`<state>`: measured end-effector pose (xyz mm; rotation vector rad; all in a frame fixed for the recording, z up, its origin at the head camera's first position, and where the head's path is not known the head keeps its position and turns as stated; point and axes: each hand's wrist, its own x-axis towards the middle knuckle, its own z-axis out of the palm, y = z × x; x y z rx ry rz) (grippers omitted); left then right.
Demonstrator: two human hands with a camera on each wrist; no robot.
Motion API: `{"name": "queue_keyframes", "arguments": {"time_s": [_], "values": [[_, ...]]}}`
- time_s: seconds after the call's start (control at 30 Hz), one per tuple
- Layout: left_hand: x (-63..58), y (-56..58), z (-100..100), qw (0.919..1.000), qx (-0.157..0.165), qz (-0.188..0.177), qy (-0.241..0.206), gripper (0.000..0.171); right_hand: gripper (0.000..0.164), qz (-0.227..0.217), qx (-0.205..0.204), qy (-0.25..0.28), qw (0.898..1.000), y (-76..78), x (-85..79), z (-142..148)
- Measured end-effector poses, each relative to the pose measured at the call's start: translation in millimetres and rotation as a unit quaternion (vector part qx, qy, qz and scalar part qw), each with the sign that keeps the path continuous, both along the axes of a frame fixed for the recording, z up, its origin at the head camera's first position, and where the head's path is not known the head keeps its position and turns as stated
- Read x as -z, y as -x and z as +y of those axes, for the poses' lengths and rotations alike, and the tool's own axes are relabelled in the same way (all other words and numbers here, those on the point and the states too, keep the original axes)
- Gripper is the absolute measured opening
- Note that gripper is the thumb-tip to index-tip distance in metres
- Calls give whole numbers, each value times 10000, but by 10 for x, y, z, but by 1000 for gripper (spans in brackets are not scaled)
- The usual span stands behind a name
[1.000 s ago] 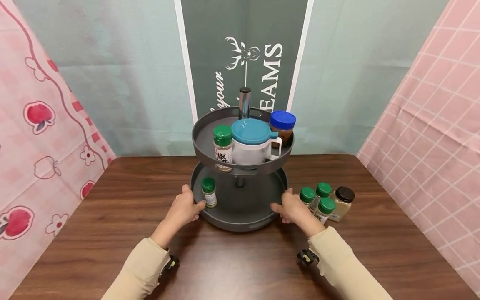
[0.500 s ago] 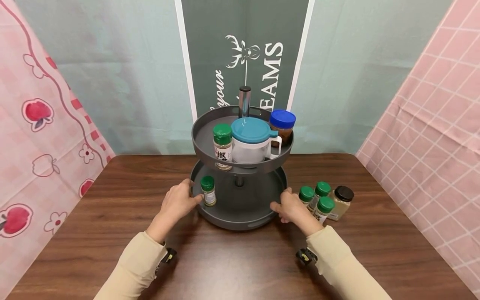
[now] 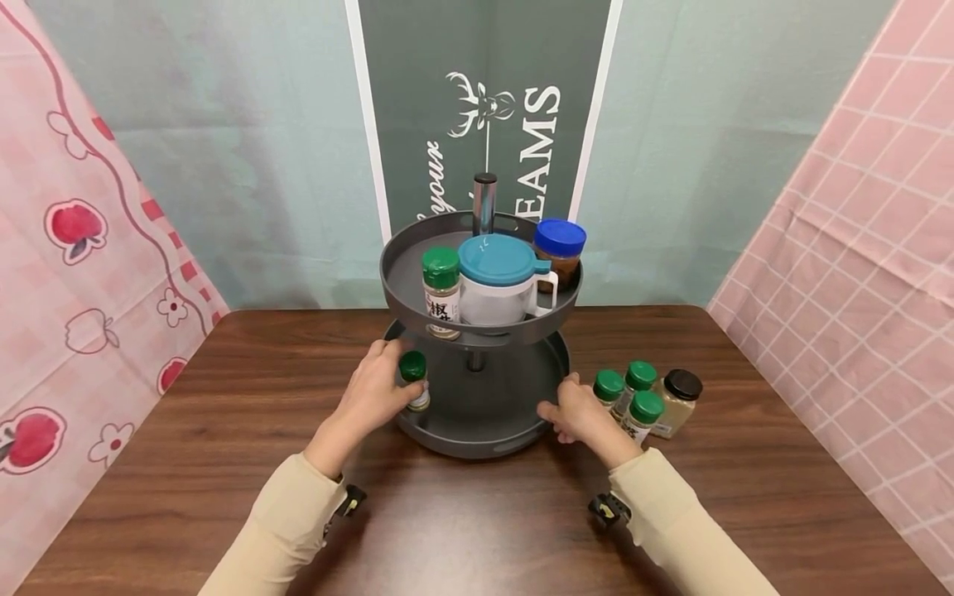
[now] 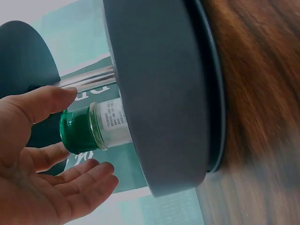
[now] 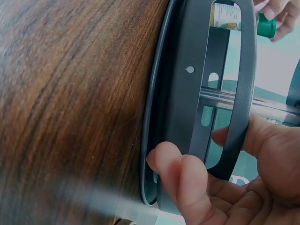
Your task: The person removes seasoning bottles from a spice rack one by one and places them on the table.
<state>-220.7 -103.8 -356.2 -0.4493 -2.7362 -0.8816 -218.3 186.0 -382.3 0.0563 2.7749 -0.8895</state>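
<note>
A two-tier round grey rack (image 3: 477,449) stands on the wooden table. On the left of its lower tier is a small green-capped spice jar (image 3: 412,364), upright. My left hand (image 3: 368,389) is at this jar, thumb in front and fingers behind. In the left wrist view the fingers are spread about the green cap (image 4: 77,131), without a firm grip showing. My right hand (image 3: 589,411) holds the lower tier's right rim; in the right wrist view the thumb hooks over the rim (image 5: 243,93) beside its cut-out handle, with fingers curled outside.
The upper tier (image 3: 402,277) carries a green-capped spice jar (image 3: 443,302), a white pot with a blue lid (image 3: 495,290) and a blue-lidded jar (image 3: 561,248). Right of the rack stand several jars, one with a black lid (image 3: 680,401). A metal pole (image 3: 484,203) rises through the rack.
My left hand has let go of the lower tier's left rim, lifted slightly, and moved in around the small spice jar. The right hand stays on the rim.
</note>
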Motion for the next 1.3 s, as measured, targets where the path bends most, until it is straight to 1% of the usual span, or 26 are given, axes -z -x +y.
{"name": "queue_keyframes", "arguments": {"time_s": [0.1,0.17,0.27,0.33,0.43,0.57,0.77,0.87,1.07,1.17,1.3], "values": [[3,42,51,9999,137,68,-39,62,83,-1,5,-21,10000,1,-6,7],[9,71,82,9996,266,75,6,61,83,21,-7,-17,10000,0,-6,9],[16,97,110,9989,441,110,141,50,83,40,-29,-20,10000,-6,-7,6],[23,110,115,9984,504,159,209,42,83,64,-42,-34,10000,-8,-4,2],[37,121,107,9985,473,186,205,36,84,76,-48,-71,9999,-10,1,-2],[47,122,102,9986,486,138,157,34,83,42,14,-81,10000,-11,10,2],[46,118,109,9983,533,160,160,33,83,47,89,-14,9999,-9,15,0],[33,106,108,9984,542,109,133,33,82,56,60,6,10000,-16,13,-4],[-11,88,67,9975,706,-5,81,32,80,211,10,-65,9998,-39,11,-36],[-26,88,47,9972,743,98,65,31,80,282,-1,-130,9995,-42,24,-43],[-60,80,27,9969,742,267,-15,31,79,253,24,-163,9995,-44,25,-39]]}}
